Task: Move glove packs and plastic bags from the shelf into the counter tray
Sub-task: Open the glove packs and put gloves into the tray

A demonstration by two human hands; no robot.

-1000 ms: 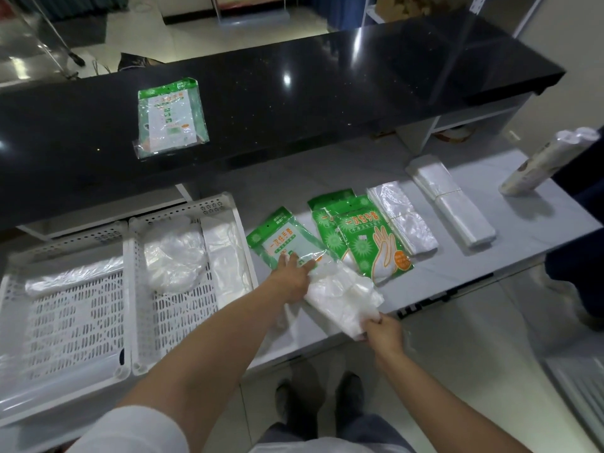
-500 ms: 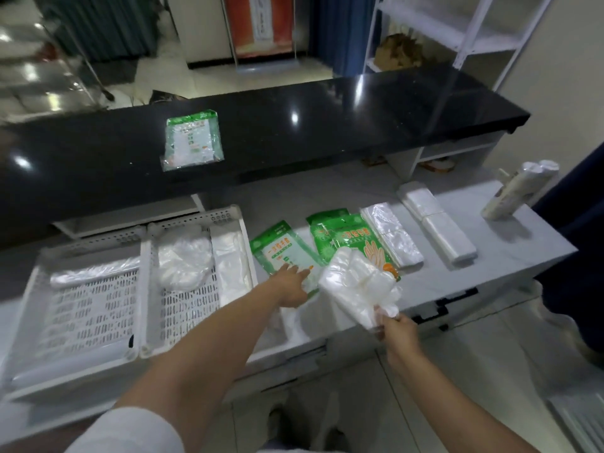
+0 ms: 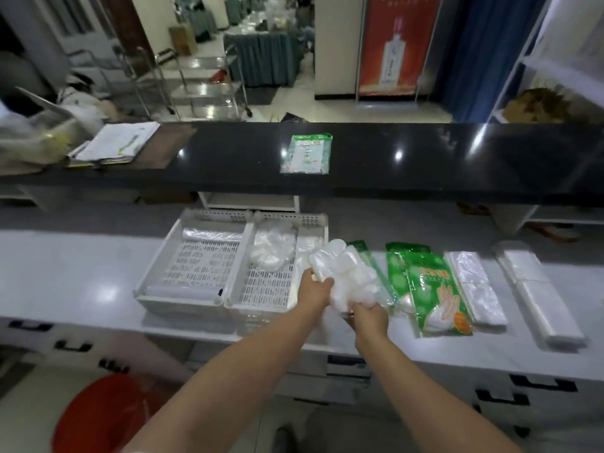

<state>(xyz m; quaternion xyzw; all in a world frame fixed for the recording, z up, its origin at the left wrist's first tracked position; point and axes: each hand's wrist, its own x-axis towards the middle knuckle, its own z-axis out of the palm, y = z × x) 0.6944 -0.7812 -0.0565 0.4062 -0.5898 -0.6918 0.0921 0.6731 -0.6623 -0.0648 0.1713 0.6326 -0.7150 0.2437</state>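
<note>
both hands [image 3: 315, 291] [image 3: 371, 318], arms outstretched, grip white plastic bundle [image 3: 346, 276] beside tray [image 3: 235, 300].

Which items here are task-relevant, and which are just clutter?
Job: bag bundle gripped by left hand and right hand; white trays; green glove packs; clear bag stacks.
Lying about: notebooks; red round object; banner.

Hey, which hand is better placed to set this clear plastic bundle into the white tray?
Left, probably. The left hand grips the bundle right beside the tray; the right hand holds its near end, farther from the tray.
</note>
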